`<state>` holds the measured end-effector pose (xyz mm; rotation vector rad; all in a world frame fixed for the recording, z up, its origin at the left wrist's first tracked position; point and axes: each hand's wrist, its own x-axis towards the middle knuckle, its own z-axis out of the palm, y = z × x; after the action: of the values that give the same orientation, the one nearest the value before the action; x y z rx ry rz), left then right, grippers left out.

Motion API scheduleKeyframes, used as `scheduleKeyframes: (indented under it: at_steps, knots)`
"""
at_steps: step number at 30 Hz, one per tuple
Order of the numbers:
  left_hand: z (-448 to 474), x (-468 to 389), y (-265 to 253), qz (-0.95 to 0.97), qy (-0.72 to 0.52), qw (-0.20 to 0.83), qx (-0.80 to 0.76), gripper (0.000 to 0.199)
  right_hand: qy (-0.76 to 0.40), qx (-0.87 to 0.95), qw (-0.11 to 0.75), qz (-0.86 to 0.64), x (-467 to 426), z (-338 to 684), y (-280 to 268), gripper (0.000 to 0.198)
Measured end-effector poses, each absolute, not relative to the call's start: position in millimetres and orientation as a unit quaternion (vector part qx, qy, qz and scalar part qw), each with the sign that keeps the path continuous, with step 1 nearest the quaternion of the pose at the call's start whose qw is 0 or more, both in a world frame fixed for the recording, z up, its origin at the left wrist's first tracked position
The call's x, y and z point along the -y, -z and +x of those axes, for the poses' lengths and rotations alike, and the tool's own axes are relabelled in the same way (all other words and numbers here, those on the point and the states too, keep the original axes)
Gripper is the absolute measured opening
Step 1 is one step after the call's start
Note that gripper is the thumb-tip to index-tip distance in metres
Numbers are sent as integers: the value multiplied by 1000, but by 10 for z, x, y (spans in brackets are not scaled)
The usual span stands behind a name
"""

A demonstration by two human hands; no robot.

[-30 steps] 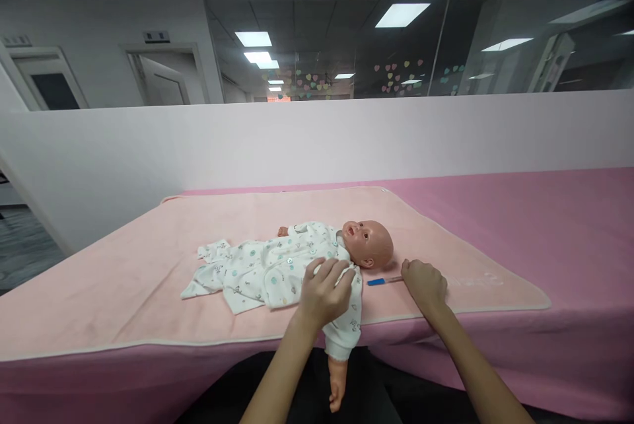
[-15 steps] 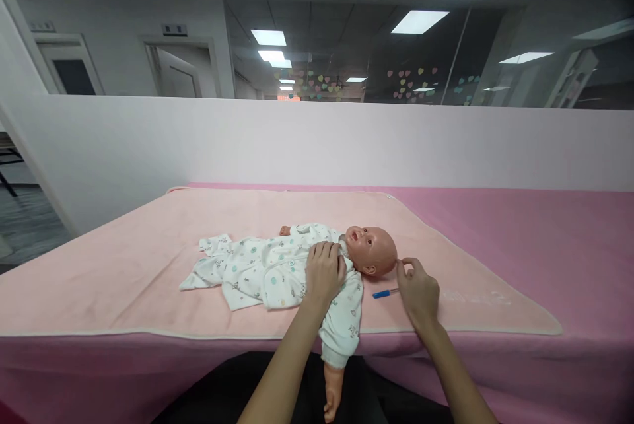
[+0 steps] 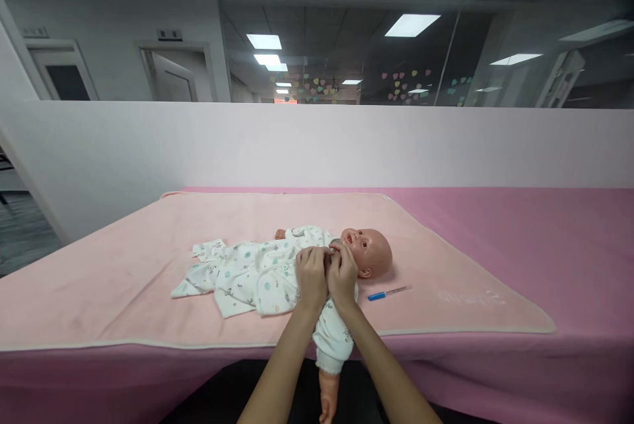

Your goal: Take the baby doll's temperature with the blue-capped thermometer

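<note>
At the neck of the doll (image 3: 372,253) lying on the peach blanket (image 3: 123,265), the right hand (image 3: 343,275) has come across to the left hand (image 3: 312,275), fingers curled, any grip hidden, so the patterned outfit (image 3: 262,279) apparently now gets two-handed work.

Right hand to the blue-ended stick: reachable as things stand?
Likely yes: the blue-ended stick lies uncovered on the mat, right of the right hand. That hand is at the doll, so it would have to leave first.

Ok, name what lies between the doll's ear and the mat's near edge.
A blue-ended stick, lying on the mat, as the head view shows.
</note>
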<state>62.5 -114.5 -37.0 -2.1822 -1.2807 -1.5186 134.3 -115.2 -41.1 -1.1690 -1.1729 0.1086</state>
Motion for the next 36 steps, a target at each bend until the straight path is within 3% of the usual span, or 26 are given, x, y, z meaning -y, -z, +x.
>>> scheduleKeyframes:
  at_steps: [15, 24, 36]
  knots:
    - [599, 1140, 392, -667, 584, 128, 446, 21, -123, 546, 668, -491, 1144, 1395, 489, 35]
    - [623, 1121, 404, -649, 603, 119, 448, 15, -146, 523, 704, -457, 1107, 1398, 525, 37]
    - [630, 1149, 380, -637, 609, 110, 460, 11, -132, 527, 691, -477, 1111, 1393, 532, 33]
